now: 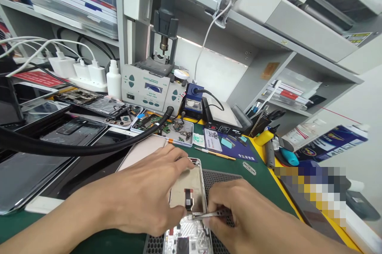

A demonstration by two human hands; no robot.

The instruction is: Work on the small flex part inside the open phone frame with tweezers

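Observation:
An opened phone (pixel 187 190) with a bare metal frame lies on a perforated grille (pixel 221 178) set in the green mat (pixel 262 182). My left hand (pixel 149 190) rests over the phone's left side and holds it down, fingers curled along its upper edge. My right hand (pixel 238 210) grips metal tweezers (pixel 205 215), whose tips point left onto the phone's lower inside, near a small dark part (pixel 188 199).
A thick black hose (pixel 89 148) runs across the left. Behind stand a rework station (pixel 146 87), a soldering iron stand (pixel 192 105), a parts tray (pixel 167 127) and a white bottle (pixel 114 80). Disassembled phones (pixel 74 128) lie at left; tools (pixel 277 146) sit at right.

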